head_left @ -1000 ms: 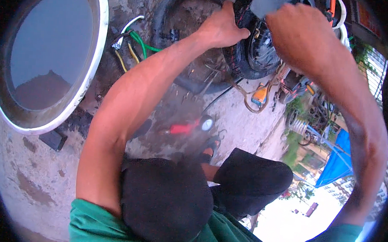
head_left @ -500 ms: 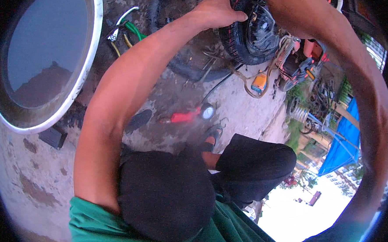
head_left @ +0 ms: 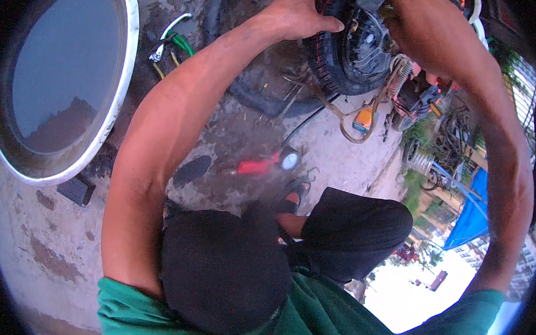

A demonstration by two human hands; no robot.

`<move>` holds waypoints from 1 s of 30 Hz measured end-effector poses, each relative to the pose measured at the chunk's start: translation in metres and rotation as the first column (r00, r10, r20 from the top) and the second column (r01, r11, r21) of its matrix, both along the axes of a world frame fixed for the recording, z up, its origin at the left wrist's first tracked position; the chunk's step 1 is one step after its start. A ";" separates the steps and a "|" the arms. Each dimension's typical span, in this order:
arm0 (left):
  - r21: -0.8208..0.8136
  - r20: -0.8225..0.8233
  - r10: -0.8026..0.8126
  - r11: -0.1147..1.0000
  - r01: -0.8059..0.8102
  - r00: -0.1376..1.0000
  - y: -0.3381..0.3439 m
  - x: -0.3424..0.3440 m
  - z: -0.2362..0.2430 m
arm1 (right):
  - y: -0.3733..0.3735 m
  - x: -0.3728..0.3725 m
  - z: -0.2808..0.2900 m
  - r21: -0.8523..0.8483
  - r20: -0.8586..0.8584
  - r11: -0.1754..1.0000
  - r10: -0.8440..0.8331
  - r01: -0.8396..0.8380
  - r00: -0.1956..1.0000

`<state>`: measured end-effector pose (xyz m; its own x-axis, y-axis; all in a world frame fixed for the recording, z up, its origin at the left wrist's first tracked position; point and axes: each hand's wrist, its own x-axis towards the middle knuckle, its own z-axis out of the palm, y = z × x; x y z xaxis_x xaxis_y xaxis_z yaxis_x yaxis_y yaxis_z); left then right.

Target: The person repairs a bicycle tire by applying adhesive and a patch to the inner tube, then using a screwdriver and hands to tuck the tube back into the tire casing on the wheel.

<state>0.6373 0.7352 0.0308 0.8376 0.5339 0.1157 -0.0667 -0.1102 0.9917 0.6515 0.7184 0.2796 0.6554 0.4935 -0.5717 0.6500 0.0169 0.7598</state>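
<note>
At the top of the head view stands a wheel with a knobbly black tyre (head_left: 329,64) and a dark hub (head_left: 368,42). My left hand (head_left: 300,15) grips the tyre's left side, thumb lying across the tread; its other fingers are hidden. My right hand (head_left: 403,14) is beside the hub at the upper edge, its fingers out of sight behind the arm and the frame edge. A coil spring (head_left: 400,74) sits just right of the wheel. Behind my left forearm, a loose black tyre (head_left: 271,104) lies on the ground.
A large round basin of water with a white rim (head_left: 128,57) stands at left, a dark block (head_left: 76,190) by it. A red inflator with a gauge (head_left: 256,165) lies near my foot. Also on the ground are a green-and-white lever (head_left: 179,40) and an orange-yellow device (head_left: 363,119).
My right hand and forearm have shifted a little to the right, uncovering a grey part above the hub. My left hand keeps its place on the tyre. The whole view has moved slightly.
</note>
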 end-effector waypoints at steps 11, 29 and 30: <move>-0.068 -0.055 -0.118 0.991 0.114 0.991 0.008 -0.004 0.018 | -0.015 0.020 0.003 -0.083 0.104 0.990 -0.101 0.110 0.989; -0.044 0.106 -0.097 0.994 0.102 0.990 0.001 0.002 -0.013 | -0.002 0.017 -0.008 -0.119 -0.201 0.933 0.311 -0.338 0.929; -0.066 0.126 -0.074 0.994 0.083 0.989 -0.002 0.001 -0.011 | 0.000 0.010 -0.005 -0.126 -0.191 0.939 0.294 -0.320 0.937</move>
<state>0.6382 0.7334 0.0201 0.8589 0.4778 0.1845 -0.1943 -0.0293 0.9805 0.6613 0.7181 0.2749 0.3744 0.5537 -0.7438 0.7114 0.3429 0.6134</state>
